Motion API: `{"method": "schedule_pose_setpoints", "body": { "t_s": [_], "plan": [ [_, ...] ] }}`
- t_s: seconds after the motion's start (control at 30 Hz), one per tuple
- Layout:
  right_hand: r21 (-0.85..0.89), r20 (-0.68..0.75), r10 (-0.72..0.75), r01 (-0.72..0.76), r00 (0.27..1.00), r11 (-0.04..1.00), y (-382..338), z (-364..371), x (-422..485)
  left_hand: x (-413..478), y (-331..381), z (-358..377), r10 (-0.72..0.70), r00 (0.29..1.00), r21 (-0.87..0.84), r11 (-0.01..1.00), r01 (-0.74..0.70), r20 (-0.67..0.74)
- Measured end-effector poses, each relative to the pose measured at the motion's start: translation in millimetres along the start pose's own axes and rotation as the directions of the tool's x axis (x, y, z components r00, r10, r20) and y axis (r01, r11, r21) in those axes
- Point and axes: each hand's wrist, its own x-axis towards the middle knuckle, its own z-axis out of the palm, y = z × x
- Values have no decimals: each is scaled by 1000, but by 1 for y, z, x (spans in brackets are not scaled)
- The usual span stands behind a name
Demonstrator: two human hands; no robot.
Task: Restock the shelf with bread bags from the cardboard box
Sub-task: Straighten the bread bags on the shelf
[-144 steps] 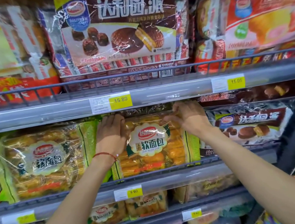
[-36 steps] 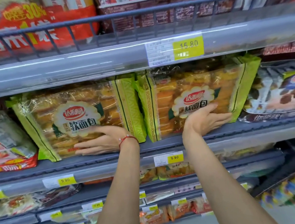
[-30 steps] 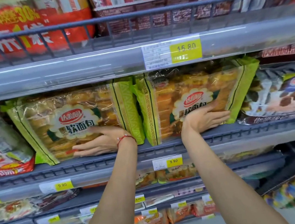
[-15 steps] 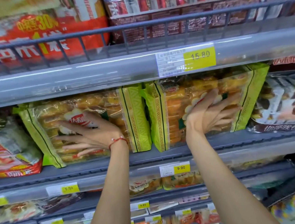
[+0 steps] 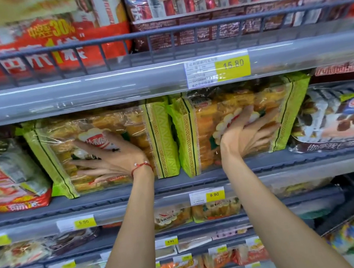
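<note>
Two green-edged clear bread bags stand side by side on the middle grey shelf [image 5: 199,176]. My left hand [image 5: 110,157], with a red string at the wrist, lies flat with spread fingers against the front of the left bread bag [image 5: 154,136]. The palm and straight fingers of my right hand [image 5: 245,134] press on the front of the right bread bag [image 5: 213,111]. Neither hand grips a bag. The cardboard box is out of view.
A chocolate pie pack [image 5: 345,113] lies right of the bags, and a red and grey snack pack [image 5: 5,177] left of them. The upper shelf rail [image 5: 159,32] holds large red and brown packs. Price tags [image 5: 217,68] line the shelf edges; lower shelves carry small bags.
Both hands rose from the bags' lower edges to flat on their fronts with fingers spread. About five seconds ago both hands were on one bag.
</note>
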Motion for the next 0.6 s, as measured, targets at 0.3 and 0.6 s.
{"method": "schedule_pose_setpoints", "body": {
  "t_s": [0.3, 0.6],
  "plan": [
    [163, 221, -98, 62, 970, 985, 12, -94, -71, -83, 6, 22, -387, 613, -724, 331, -604, -689],
    [83, 399, -47, 15, 916, 996, 92, -178, -110, -124, -58, 140, -84, 737, -706, 374, -601, -671]
  ]
}}
